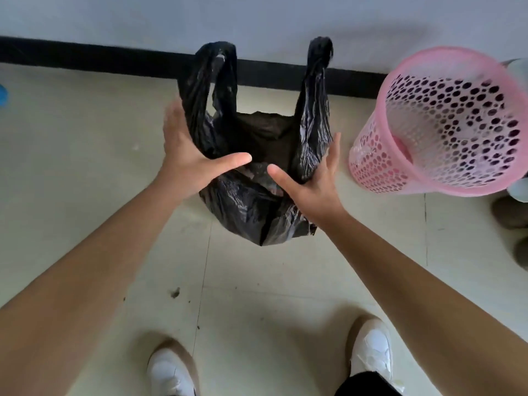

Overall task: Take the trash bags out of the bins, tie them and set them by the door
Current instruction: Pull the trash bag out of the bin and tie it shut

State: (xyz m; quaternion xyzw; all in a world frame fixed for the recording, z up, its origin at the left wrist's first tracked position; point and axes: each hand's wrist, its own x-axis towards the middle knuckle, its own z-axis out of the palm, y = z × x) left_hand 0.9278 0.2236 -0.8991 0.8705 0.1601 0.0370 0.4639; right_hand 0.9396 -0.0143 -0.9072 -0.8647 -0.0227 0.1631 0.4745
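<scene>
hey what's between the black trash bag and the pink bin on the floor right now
Only bare floor tile shows between the black trash bag and the pink bin in the head view; the right hand rests at the bag's near edge.

bag (257, 207) between hands, bin (445, 124) right

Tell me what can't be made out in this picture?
- What fills the black trash bag: head view, the dark plastic and the mouth's shadow hide it.
- Whether the pink perforated bin is empty: motion blur smears its inside.
- The things beyond the bin: cut off by the right edge.
- The blue object: cut off by the left edge.
- The door: outside the view.
</scene>
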